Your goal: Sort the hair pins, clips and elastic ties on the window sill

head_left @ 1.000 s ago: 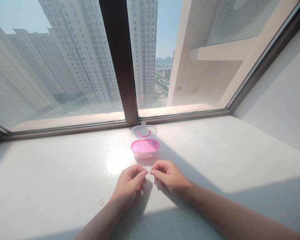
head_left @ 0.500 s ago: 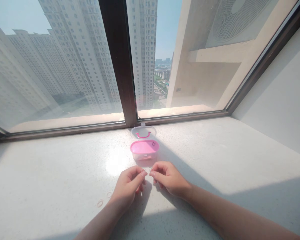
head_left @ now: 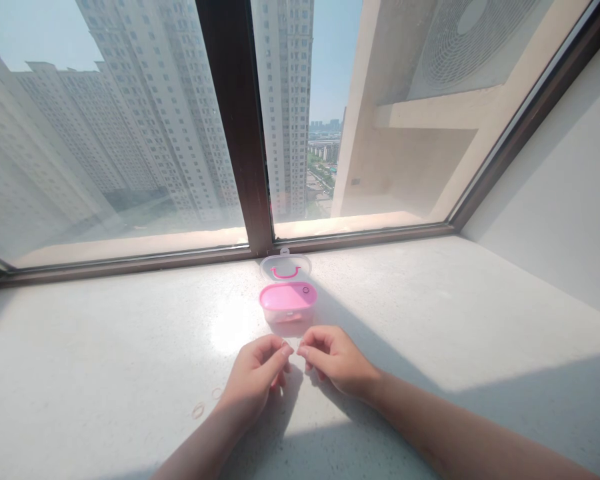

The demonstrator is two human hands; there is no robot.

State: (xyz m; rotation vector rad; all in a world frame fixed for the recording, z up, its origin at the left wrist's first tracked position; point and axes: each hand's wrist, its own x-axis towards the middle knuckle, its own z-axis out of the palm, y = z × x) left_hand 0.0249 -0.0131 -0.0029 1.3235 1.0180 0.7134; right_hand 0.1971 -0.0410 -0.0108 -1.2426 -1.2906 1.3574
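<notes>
My left hand [head_left: 257, 372] is closed, thumb pressed to its forefinger. Facing it, my right hand [head_left: 341, 363] makes a similar pinch, with a small gap between the fingertips. A trace of something thin and pale shows at the fingers, too small to make out. Just beyond both hands stands a small clear oval box [head_left: 290, 313] with a pink inner tray [head_left: 287, 295]. Its clear lid [head_left: 286, 268], with a pink handle, is swung back toward the window. Thin pale rings [head_left: 198, 410] lie on the sill beside my left wrist.
The pale speckled windowsill [head_left: 105, 360] carries everything. Behind the box runs a dark window frame [head_left: 260, 227] with a thick upright post. At the right rises a white wall [head_left: 555, 200]. Sunlight and shadow cross the sill.
Both hands keep their pinches nearly unmoved, fingertips still close together. The view has shifted very slightly; the box and rings stay in place.
</notes>
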